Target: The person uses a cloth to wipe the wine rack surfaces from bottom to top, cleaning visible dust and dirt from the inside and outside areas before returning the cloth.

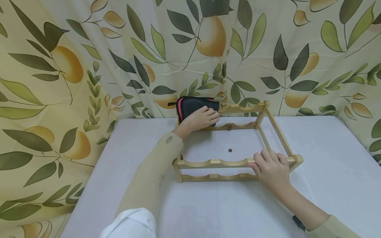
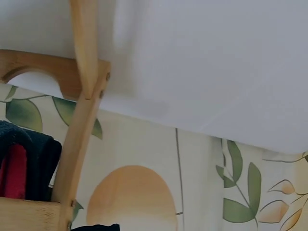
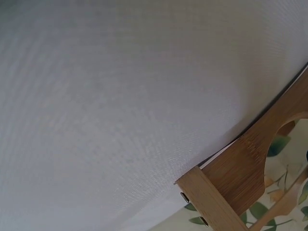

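A dark navy zip pouch (image 1: 190,107) with pink trim sits in the far left corner of a light wooden rack (image 1: 217,163) with scalloped rails. My left hand (image 1: 200,119) holds the pouch from the front, fingers curled over its right part. At the near right corner my right hand (image 1: 274,168) grips the rack's upper front rail, with the thumb on the near side. The left wrist view catches part of the pouch (image 2: 36,159), dark with a red strip, behind the rack's bars (image 2: 79,154). Neither hand shows in the wrist views; a rack corner (image 3: 216,197) does in the right one.
The rack stands on a table with a white cloth (image 1: 208,208). A small brown round piece (image 1: 230,150) lies inside the rack's frame. Behind hangs a curtain (image 1: 253,82) printed with leaves and fruit, close to the table's far edge. A small black object (image 1: 298,223) shows beside the right wrist.
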### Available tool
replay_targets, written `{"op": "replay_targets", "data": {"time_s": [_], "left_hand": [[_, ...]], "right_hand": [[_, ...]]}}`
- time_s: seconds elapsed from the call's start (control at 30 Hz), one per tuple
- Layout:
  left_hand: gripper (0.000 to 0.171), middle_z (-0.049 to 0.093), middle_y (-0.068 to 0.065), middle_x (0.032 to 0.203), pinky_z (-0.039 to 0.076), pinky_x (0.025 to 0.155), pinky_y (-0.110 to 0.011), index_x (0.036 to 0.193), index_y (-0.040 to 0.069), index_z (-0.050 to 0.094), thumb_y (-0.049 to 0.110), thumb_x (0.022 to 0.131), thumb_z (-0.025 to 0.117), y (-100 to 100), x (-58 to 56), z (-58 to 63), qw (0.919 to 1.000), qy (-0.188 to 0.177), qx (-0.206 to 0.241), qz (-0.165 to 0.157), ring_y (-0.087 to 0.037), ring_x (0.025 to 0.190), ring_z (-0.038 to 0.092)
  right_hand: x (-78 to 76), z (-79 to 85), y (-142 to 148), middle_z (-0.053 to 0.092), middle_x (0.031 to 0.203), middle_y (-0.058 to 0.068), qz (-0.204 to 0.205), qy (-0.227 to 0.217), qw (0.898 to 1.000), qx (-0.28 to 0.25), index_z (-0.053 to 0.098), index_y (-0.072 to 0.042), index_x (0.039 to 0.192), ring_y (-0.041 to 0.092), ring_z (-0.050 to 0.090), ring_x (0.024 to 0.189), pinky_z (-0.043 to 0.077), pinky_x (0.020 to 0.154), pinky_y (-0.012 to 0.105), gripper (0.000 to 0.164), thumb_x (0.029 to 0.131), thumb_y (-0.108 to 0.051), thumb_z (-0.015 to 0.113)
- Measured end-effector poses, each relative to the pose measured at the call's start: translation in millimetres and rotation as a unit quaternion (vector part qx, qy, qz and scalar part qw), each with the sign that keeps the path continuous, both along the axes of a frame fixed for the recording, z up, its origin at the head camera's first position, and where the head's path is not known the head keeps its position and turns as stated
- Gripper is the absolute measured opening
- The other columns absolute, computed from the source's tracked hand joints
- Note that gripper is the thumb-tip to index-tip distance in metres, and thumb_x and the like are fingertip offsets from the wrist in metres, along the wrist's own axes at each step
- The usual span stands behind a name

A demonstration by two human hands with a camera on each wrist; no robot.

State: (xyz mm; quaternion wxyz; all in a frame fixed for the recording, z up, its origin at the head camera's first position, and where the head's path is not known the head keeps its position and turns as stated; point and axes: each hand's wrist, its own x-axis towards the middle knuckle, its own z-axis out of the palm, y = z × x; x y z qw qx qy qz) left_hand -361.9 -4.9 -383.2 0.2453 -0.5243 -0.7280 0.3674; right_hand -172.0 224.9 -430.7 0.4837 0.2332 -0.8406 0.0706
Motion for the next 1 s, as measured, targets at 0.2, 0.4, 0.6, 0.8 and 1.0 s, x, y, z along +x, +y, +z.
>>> {"op": "replay_targets", "data": {"time_s": [0.2,0.4,0.6,0.8,1.0], "left_hand": [[0.026,0.044,-0.001,0.123,0.035,0.083,-0.030,0.123,0.016,0.043,0.012,0.098,0.034,-9,-3.4,-2.1,0.9997,-0.018,0.011,-0.014,-0.017,0.103,0.043],[0.022,0.045,-0.002,0.120,0.035,0.082,-0.031,0.118,0.014,0.044,0.011,0.098,0.035,-10,-2.8,-0.1,0.9989,-0.022,0.024,-0.033,-0.017,0.102,0.044],[0.021,0.047,0.000,0.120,0.035,0.081,-0.029,0.116,0.014,0.044,0.009,0.098,0.035,-4,-1.7,0.8,0.9977,-0.010,0.039,-0.055,-0.016,0.100,0.044],[0.024,0.048,0.002,0.121,0.036,0.082,-0.028,0.119,0.015,0.044,0.009,0.099,0.032,3,-0.6,-0.8,0.9974,0.005,0.030,-0.065,-0.015,0.101,0.044],[0.030,0.043,0.004,0.131,0.035,0.087,-0.027,0.126,0.018,0.041,0.010,0.098,0.036,4,1.8,2.8,0.9994,-0.016,-0.026,-0.016,-0.014,0.111,0.041]], "right_hand": [[0.4,-0.7,0,0.033,0.061,0.006,0.001,-0.002,1.000,-0.002,0.043,-0.003,0.070,0.024,0.032,0.052,0.029,0.058,0.043,0.056,0.094,-0.051,0.026],[-0.8,-2.4,0,0.034,0.062,0.007,0.001,-0.001,1.000,-0.003,0.042,-0.003,0.070,0.024,0.031,0.052,0.029,0.058,0.043,0.056,0.094,-0.051,0.027],[-1.2,-1.9,0,0.034,0.062,0.007,0.002,0.000,1.000,-0.008,0.043,-0.003,0.070,0.025,0.031,0.052,0.028,0.060,0.044,0.056,0.094,-0.051,0.027],[-0.7,-2.2,0,0.034,0.061,0.007,0.001,-0.001,1.000,-0.005,0.043,-0.003,0.070,0.025,0.031,0.052,0.028,0.058,0.044,0.056,0.095,-0.051,0.027],[-2.2,-3.5,0,0.035,0.062,0.007,0.002,0.006,1.000,-0.006,0.043,-0.003,0.070,0.026,0.033,0.052,0.028,0.058,0.044,0.056,0.094,-0.051,0.027]]}}
